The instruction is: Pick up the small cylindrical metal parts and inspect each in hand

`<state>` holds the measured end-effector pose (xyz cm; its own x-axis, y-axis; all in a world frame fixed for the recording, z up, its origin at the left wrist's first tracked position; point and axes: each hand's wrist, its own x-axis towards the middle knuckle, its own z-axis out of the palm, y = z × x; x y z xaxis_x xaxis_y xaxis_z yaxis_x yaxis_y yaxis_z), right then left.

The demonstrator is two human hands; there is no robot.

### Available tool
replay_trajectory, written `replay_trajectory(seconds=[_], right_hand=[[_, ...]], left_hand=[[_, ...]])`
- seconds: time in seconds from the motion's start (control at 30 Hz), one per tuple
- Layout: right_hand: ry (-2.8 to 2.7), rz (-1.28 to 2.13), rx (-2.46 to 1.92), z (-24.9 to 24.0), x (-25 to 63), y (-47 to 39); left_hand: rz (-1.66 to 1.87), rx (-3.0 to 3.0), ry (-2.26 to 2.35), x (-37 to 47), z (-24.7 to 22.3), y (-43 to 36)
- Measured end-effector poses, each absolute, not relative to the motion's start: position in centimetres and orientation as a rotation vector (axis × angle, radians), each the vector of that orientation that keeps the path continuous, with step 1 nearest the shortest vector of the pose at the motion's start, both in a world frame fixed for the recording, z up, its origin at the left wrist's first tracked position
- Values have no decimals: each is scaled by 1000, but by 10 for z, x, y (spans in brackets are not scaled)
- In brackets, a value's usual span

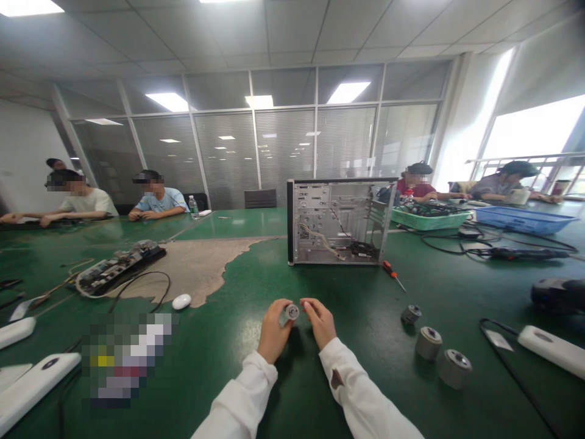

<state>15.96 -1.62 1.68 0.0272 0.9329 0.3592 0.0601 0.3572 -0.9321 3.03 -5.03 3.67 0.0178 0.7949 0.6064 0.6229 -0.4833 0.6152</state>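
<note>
Near the middle of the green table, my left hand is wrapped round a small metal cylinder, its round end facing up. Just to the right, my right hand is pinched, with a tiny reddish thing at its fingertips, too small to name. The two hands are slightly apart. On the right stand three metal cylinders: a small one, a medium one and a larger one.
An open computer case stands ahead, a screwdriver beside it. Green basket and blue basket sit at the right. A circuit assembly, white mouse and power strips lie left. Several people sit beyond.
</note>
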Motion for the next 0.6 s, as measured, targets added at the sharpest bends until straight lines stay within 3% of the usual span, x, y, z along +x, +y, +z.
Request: replay_trajectory(seconds=[0.6], right_hand=[[-1563,629,-880,29,158,-28]], left_hand=[[1260,2172,1526,32,35,-54]])
